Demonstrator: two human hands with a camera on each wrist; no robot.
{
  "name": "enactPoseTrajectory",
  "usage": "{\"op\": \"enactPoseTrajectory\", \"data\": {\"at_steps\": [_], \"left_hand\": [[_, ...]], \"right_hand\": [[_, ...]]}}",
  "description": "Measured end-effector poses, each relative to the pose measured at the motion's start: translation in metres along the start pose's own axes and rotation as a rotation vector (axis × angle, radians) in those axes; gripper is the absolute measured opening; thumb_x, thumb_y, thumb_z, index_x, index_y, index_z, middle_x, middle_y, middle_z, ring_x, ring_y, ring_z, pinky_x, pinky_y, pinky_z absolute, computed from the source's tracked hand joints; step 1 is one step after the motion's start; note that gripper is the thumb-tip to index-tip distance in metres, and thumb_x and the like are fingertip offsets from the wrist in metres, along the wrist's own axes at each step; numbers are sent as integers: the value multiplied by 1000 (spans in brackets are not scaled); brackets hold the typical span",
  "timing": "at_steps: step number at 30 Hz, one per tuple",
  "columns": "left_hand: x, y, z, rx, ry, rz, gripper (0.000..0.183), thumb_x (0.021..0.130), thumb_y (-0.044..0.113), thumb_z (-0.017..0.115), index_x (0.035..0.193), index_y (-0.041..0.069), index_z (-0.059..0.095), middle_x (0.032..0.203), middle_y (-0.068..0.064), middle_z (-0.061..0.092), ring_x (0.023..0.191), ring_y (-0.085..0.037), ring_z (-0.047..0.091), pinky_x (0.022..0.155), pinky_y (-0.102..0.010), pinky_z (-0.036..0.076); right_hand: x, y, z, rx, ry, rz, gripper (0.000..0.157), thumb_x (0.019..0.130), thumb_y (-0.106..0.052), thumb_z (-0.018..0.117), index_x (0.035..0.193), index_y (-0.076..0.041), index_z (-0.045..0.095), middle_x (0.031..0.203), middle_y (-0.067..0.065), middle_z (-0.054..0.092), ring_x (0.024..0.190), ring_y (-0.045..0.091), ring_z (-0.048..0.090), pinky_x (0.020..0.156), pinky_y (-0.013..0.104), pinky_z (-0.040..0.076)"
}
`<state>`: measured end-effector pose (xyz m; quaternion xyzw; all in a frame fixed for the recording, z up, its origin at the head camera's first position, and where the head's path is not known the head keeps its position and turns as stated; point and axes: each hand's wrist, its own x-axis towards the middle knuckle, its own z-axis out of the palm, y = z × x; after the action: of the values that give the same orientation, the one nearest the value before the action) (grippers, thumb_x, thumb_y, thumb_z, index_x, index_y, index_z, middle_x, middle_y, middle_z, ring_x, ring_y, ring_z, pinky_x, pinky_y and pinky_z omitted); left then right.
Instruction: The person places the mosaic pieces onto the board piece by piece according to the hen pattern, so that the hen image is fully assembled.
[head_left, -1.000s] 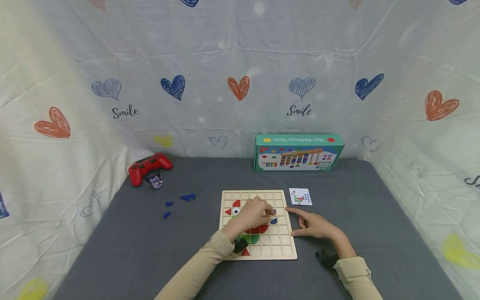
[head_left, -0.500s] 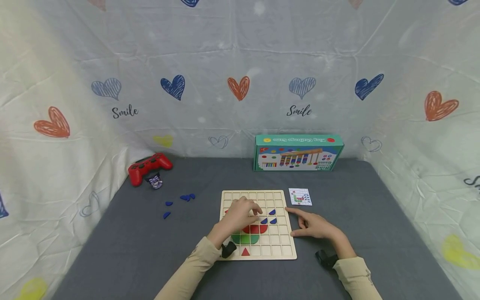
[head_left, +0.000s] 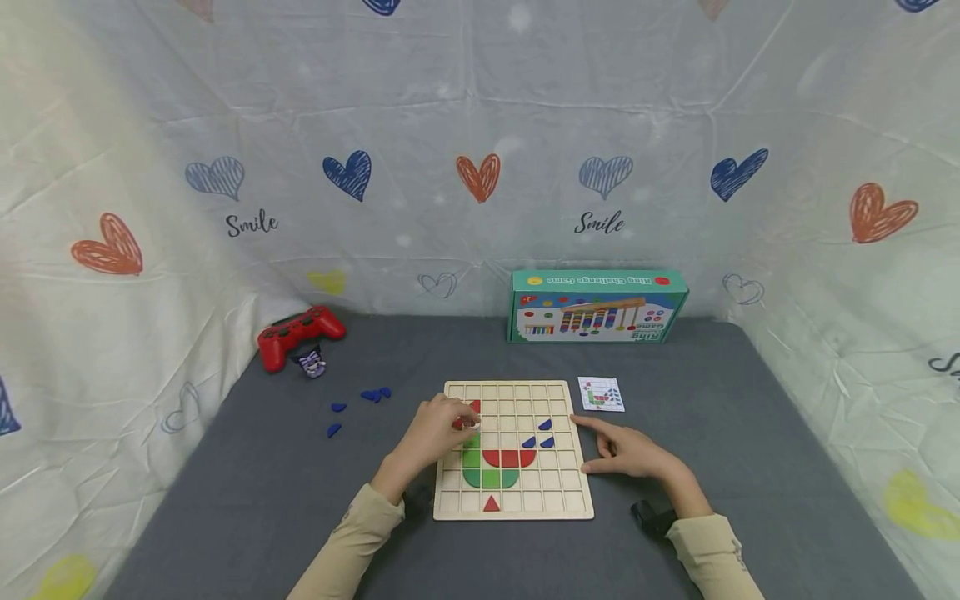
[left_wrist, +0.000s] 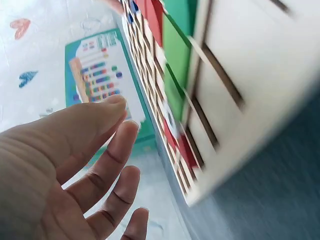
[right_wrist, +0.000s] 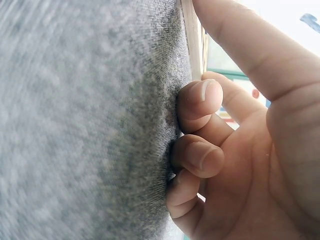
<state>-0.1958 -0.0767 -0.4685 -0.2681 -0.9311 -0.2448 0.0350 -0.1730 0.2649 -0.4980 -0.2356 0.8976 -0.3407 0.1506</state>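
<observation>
A light wooden grid board (head_left: 555, 502) lies on the dark table. Set in it are red pieces (head_left: 509, 458) in a row, green pieces (head_left: 491, 478), a red triangle (head_left: 491, 504) and blue leaf-shaped pieces (head_left: 545, 425) at the right. My left hand (head_left: 429, 433) hovers over the board's left side, covering part of the red and white pieces there. In the left wrist view its thumb and fingers (left_wrist: 116, 145) are loosely bent, with nothing between them. My right hand (head_left: 633, 452) touches the board's right edge with index finger and thumb; its other fingers are bent in.
Several loose blue pieces (head_left: 371, 395) lie left of the board. A small pattern card (head_left: 601, 394) is at its upper right. Behind stand a green game box (head_left: 598, 306), a red game controller (head_left: 300, 335) and a small cartoon figure (head_left: 310, 362).
My left hand has moved left across the board, away from the blue pieces, uncovering them and the red and green rows. My right hand has stayed at the board's edge.
</observation>
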Motion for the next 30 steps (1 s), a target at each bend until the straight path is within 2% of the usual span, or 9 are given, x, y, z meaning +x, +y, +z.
{"op": "enactPoseTrajectory", "data": {"at_steps": [8, 16, 24, 30], "left_hand": [[-20, -31, -9, 43, 42, -108, 11, 77, 19, 74, 88, 18, 73, 79, 8, 63, 77, -12, 47, 71, -39, 37], [-41, -64, -24, 51, 61, -230, 15, 76, 19, 76, 90, 20, 72, 86, 6, 65, 88, -19, 52, 81, -50, 39], [-67, -97, -43, 81, 85, -269, 17, 77, 18, 74, 95, 18, 72, 93, 1, 67, 91, -25, 54, 78, -53, 40], [-83, -103, -65, 75, 79, -309, 20, 78, 15, 73, 98, 13, 71, 98, -6, 67, 94, -31, 52, 77, -55, 37]], "right_hand": [[1, 2, 1, 0, 2, 8, 75, 79, -40, 71, 142, -15, 38, 62, -9, 44, 50, 1, 36, 48, 19, 31], [0, -2, -1, -4, 3, 15, 76, 78, -38, 72, 142, -13, 38, 63, -5, 45, 50, 3, 36, 48, 20, 30], [-1, -3, -1, -12, 10, 16, 76, 78, -38, 72, 141, -13, 39, 63, -6, 44, 50, 3, 36, 49, 20, 30], [-1, -4, -1, -14, 11, 15, 76, 78, -39, 72, 141, -13, 39, 62, -5, 44, 50, 3, 36, 49, 20, 30]]}}
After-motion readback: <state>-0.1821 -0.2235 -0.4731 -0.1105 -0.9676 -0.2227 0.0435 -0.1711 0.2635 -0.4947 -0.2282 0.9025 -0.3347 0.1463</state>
